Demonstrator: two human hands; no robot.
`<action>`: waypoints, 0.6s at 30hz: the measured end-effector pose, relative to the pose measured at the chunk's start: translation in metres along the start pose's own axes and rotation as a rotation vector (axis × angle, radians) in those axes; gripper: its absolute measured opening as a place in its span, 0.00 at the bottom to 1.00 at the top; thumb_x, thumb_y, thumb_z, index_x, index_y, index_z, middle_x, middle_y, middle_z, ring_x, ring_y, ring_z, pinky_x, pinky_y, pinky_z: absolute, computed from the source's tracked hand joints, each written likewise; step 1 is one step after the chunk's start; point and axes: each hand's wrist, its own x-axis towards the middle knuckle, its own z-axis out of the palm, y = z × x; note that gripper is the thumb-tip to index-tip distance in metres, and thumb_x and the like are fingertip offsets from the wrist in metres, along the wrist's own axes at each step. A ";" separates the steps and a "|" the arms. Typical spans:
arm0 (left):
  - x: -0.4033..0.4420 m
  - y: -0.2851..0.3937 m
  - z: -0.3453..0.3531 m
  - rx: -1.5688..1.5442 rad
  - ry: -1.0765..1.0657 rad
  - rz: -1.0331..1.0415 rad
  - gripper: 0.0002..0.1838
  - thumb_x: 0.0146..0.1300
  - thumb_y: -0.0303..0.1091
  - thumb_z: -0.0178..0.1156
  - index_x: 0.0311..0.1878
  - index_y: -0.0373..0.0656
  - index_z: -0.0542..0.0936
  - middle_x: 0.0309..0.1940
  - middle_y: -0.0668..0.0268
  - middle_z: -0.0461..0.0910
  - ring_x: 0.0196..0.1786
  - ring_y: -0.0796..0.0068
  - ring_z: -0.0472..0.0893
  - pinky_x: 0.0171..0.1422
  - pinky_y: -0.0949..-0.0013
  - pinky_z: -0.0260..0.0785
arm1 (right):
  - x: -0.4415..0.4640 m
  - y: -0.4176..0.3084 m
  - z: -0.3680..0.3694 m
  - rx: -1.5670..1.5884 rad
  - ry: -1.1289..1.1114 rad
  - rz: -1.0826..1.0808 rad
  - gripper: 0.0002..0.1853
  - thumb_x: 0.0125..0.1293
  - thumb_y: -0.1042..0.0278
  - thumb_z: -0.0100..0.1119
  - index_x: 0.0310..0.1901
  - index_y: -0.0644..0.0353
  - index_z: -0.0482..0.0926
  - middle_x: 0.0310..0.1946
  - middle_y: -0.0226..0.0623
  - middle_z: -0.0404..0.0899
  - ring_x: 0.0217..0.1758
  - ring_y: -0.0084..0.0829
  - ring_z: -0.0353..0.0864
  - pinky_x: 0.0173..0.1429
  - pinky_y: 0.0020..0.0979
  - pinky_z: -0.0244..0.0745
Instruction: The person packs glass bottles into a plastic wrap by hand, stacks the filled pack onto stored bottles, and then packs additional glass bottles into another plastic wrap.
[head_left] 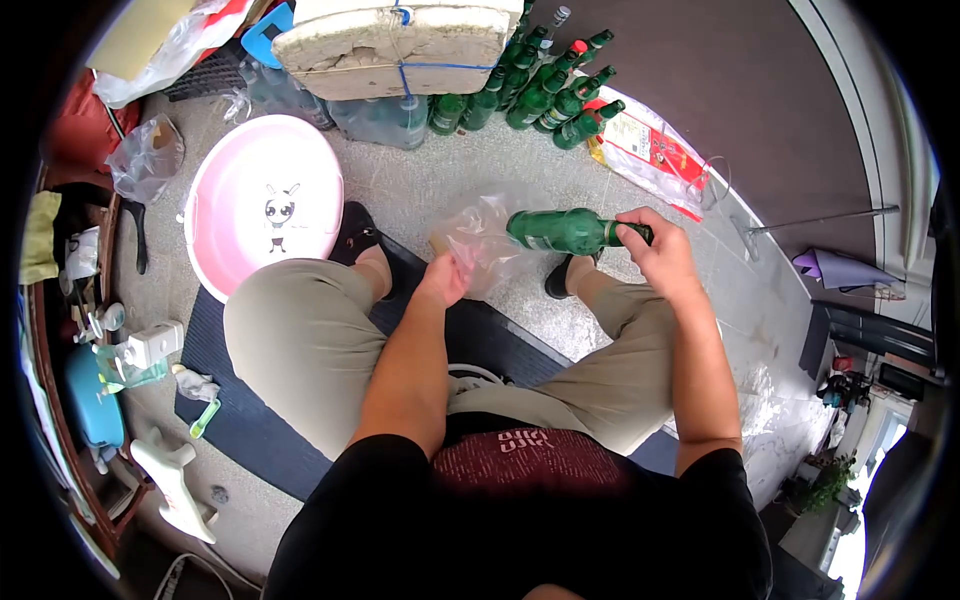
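Bare floor extends rightward in view from the pink basin, leaving open room up to a clear plastic bag. The basin's near edge adjoins a dark mat; above and right of the basin, standing green bottles limit the space, with a red-and-white sack farther right. The held green bottle lies well right of the basin, roughly horizontal in view, between both hands. The right hand is closed around its neck; the left hand, nearer the basin, pinches the bag. Whether the bottle's base touches the bag cannot be determined.
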 end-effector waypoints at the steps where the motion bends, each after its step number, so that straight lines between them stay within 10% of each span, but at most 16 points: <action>1: 0.013 -0.002 -0.002 0.116 -0.003 -0.024 0.27 0.67 0.57 0.46 0.55 0.44 0.72 0.49 0.63 0.78 0.42 0.72 0.76 0.46 0.71 0.68 | 0.004 0.000 -0.002 0.070 -0.015 0.076 0.10 0.60 0.64 0.60 0.41 0.57 0.81 0.24 0.36 0.80 0.25 0.25 0.75 0.33 0.29 0.71; 7: 0.021 0.010 0.029 -0.006 -0.432 -0.302 0.23 0.63 0.52 0.58 0.56 0.50 0.73 0.48 0.64 0.77 0.51 0.66 0.76 0.60 0.59 0.65 | 0.022 0.005 -0.011 0.141 -0.165 0.079 0.10 0.62 0.66 0.58 0.41 0.61 0.80 0.25 0.31 0.78 0.28 0.19 0.71 0.35 0.24 0.68; 18: 0.038 -0.009 0.060 0.015 -0.282 -0.114 0.31 0.60 0.51 0.61 0.65 0.56 0.66 0.62 0.66 0.66 0.65 0.63 0.66 0.67 0.48 0.59 | 0.035 0.005 0.001 -0.109 -0.351 0.025 0.10 0.59 0.68 0.59 0.43 0.54 0.80 0.26 0.39 0.78 0.26 0.33 0.76 0.33 0.31 0.70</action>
